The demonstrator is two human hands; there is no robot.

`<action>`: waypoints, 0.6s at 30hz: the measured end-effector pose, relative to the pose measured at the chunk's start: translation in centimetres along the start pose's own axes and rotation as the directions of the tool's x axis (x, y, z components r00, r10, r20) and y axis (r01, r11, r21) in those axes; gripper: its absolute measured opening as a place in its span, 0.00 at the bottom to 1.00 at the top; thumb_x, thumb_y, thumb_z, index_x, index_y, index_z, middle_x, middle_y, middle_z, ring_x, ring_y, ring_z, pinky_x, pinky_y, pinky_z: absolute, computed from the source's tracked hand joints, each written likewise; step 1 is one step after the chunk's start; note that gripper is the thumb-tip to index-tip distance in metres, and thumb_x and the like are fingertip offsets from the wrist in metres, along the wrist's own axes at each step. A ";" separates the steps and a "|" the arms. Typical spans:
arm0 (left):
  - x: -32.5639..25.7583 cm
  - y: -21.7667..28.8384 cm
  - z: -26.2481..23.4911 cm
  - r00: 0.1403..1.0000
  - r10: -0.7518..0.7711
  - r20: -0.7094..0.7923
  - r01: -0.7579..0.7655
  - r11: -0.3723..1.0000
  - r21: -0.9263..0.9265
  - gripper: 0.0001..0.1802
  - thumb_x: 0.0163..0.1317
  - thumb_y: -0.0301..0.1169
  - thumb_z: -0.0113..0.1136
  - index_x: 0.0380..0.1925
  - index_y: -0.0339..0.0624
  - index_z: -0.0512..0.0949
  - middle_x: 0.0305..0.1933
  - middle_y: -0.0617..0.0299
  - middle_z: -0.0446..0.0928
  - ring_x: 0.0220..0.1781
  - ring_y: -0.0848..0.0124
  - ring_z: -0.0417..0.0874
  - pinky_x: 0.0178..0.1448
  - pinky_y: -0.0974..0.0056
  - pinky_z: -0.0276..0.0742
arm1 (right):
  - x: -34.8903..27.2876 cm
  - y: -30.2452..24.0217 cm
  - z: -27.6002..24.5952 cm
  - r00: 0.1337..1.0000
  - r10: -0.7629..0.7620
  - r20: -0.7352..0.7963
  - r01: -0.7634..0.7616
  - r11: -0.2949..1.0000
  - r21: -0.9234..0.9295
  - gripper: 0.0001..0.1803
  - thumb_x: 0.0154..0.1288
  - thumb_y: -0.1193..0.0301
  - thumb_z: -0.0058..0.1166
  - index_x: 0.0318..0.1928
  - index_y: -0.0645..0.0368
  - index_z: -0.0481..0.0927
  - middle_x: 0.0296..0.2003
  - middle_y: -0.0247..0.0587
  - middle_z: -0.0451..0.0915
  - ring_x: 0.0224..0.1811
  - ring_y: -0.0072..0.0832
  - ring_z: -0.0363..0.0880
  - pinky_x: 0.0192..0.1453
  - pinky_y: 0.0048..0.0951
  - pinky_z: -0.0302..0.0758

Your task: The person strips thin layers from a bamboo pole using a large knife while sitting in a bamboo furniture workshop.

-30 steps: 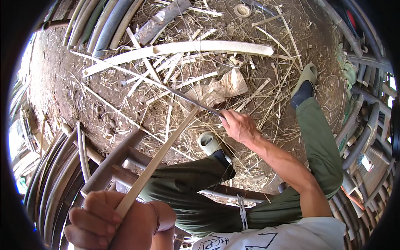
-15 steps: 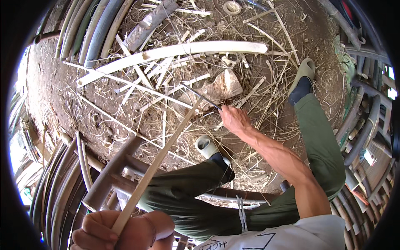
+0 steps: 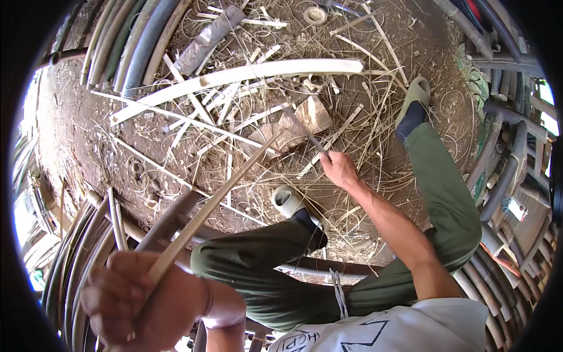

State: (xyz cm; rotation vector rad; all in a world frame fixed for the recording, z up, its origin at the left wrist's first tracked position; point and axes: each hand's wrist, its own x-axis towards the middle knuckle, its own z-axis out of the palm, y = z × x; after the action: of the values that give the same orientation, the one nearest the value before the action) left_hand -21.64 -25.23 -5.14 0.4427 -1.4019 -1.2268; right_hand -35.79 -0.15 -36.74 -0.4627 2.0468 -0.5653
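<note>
In the lower left my left hand (image 3: 143, 296) is closed around a long, pale bamboo strip (image 3: 214, 205). The strip slants up and away, its far end above the left end of a wood block (image 3: 318, 114) on the ground. My right hand (image 3: 341, 170) grips a knife (image 3: 307, 131) by its handle. The blade points up and to the left, over the block, and a small gap shows between it and the strip's far end. My left fingers are slightly blurred, and they hide the strip's near end.
A thick, pale split bamboo length (image 3: 234, 76) lies beyond the block among scattered strips and shavings. A dark log piece (image 3: 208, 41) is at the far left. Pole stacks (image 3: 88, 264) line both sides. My shoes (image 3: 287, 200) rest near the block.
The knife has moved off the strip to the right and turned, showing more of its blade. My left hand has shifted left, and the strip now lies at a flatter slant.
</note>
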 end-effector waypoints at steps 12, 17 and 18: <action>-9.4 15.2 -1.8 0.699 -0.585 -0.412 0.629 0.777 -0.036 0.22 0.74 0.38 0.46 0.57 0.31 0.70 0.47 0.54 0.72 0.47 0.63 0.81 0.52 0.57 0.85 | -17.6 -19.3 -1.7 0.998 0.006 0.062 -0.063 0.109 0.992 0.26 0.61 0.50 0.63 0.39 0.62 0.75 0.31 0.47 0.83 0.14 0.22 0.74 0.16 0.28 0.74; -16.2 17.1 -3.4 0.386 -0.911 -0.144 0.823 0.411 -0.392 0.28 0.74 0.46 0.44 0.60 0.31 0.68 0.51 0.49 0.77 0.52 0.56 0.83 0.54 0.60 0.82 | -21.6 -21.3 -6.0 0.989 0.057 -0.139 0.137 0.031 0.990 0.15 0.62 0.62 0.64 0.37 0.60 0.75 0.24 0.36 0.77 0.18 0.22 0.73 0.22 0.27 0.75; -17.0 17.9 -3.4 0.281 -0.959 0.020 0.862 0.243 -0.446 0.30 0.73 0.48 0.44 0.60 0.29 0.67 0.52 0.48 0.78 0.54 0.56 0.82 0.54 0.60 0.82 | -21.7 -20.6 -7.1 0.987 0.008 -0.158 0.158 0.012 0.987 0.13 0.62 0.65 0.64 0.36 0.60 0.75 0.23 0.35 0.77 0.19 0.21 0.73 0.23 0.27 0.75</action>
State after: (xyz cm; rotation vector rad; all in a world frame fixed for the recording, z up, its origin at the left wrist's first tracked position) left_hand -7.40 -5.76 0.94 1.2400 -0.4926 -2.2637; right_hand -29.09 -4.12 -7.00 0.4099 1.1311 -1.9809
